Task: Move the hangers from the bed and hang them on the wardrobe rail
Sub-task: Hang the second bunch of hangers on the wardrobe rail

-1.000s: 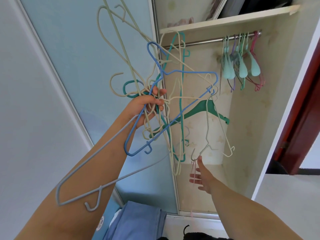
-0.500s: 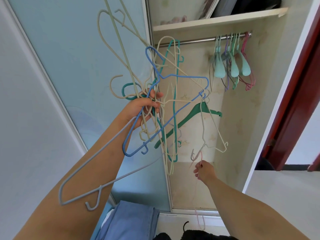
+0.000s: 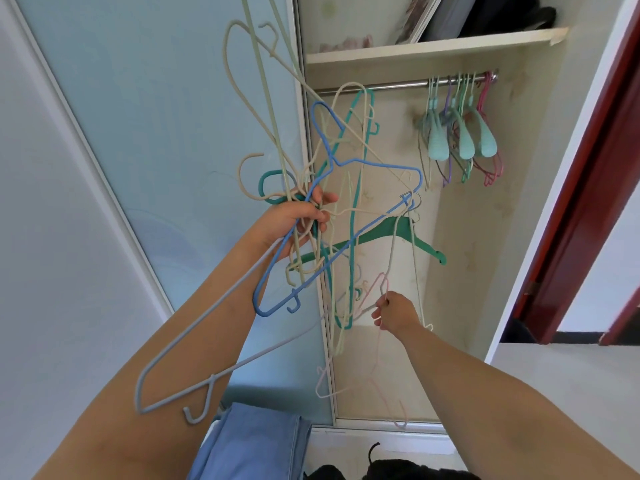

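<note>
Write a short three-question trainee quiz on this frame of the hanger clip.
1. True or false: the left hand grips a tangled bunch of hangers.
2. What does the right hand pinch? A) the pale pink hanger B) the rail C) the shelf
3. Fill in: hangers already on the rail sit toward its ___ end.

Key: 1 true; 2 A; 3 right.
</note>
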A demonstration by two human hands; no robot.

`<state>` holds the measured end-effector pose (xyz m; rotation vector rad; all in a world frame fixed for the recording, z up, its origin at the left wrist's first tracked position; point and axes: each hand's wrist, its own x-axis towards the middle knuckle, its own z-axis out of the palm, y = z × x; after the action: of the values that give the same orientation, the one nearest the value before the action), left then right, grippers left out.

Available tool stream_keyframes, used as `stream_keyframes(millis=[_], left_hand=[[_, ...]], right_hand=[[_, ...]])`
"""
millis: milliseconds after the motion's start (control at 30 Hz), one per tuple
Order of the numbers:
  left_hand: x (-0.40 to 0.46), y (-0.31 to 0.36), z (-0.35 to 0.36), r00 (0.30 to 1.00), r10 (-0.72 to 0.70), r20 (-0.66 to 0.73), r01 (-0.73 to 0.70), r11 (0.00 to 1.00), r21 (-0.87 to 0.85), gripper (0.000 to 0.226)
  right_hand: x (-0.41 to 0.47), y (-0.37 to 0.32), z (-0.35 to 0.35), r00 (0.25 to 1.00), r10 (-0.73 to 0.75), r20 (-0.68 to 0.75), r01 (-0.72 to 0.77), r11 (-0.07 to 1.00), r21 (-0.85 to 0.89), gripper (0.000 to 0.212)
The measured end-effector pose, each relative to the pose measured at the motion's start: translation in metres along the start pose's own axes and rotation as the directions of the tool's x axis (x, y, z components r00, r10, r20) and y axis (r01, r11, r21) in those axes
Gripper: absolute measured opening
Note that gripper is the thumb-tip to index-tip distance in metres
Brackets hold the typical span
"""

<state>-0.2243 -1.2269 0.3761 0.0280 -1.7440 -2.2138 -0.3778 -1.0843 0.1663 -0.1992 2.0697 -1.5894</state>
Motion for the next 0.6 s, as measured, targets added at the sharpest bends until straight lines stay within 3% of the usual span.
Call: stream_keyframes(millis=[233,433,600], left_hand=[[-0.003,0.01,-0.006,0.999,0.025,0.047,-0.023,0.998,-0.051,0.029],[-0.005,0.014,-0.011,0.999,0.03,0.023,-0.03,1.0,0.0,0.035],[-0.008,0.007,-0.017,1.0,0.013,-0.023,-0.012,0.999,0.051,0.034]], right_hand=[[-0.002,-0.006,0.017,1.0,0.001,0.018,-0.005,0.973,0.229,0.027],[-0.005,-0.009,0.029,0.993,-0.082,0.083,0.066,0.981,0.181,0.024],[-0.016,-0.01,0.022,0.954,-0.092,0.287,0.115,0.991,-0.064,0.017]])
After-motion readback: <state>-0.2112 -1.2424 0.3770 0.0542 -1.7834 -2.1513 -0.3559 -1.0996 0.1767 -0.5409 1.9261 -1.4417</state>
